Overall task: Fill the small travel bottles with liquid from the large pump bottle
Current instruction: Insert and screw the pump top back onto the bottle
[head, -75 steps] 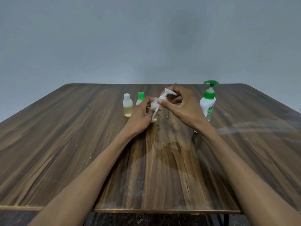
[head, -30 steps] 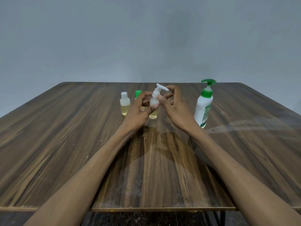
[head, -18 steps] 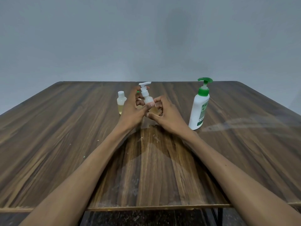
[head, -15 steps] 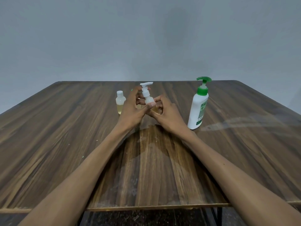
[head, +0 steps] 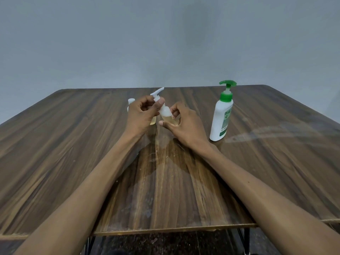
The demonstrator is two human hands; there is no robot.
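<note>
Both hands meet over mid-table: the left hand [head: 140,115] pinches the white pump collar of the small travel pump bottle [head: 166,114], thumb pressed against its neck, while the right hand [head: 184,124] curls its fingers around the tilted yellowish body. The large pump bottle [head: 221,116] stands upright to the right.

Bare wooden surface [head: 73,144] spreads wide to the left and across the near edge, open to any hand. At centre, both hands crowd a small pump bottle [head: 166,115], blocking the way to two small bottles [head: 131,103] just behind the left hand [head: 139,115]. The large pump bottle [head: 221,116] stands upright near the right hand [head: 185,126], with open surface beyond it.
</note>
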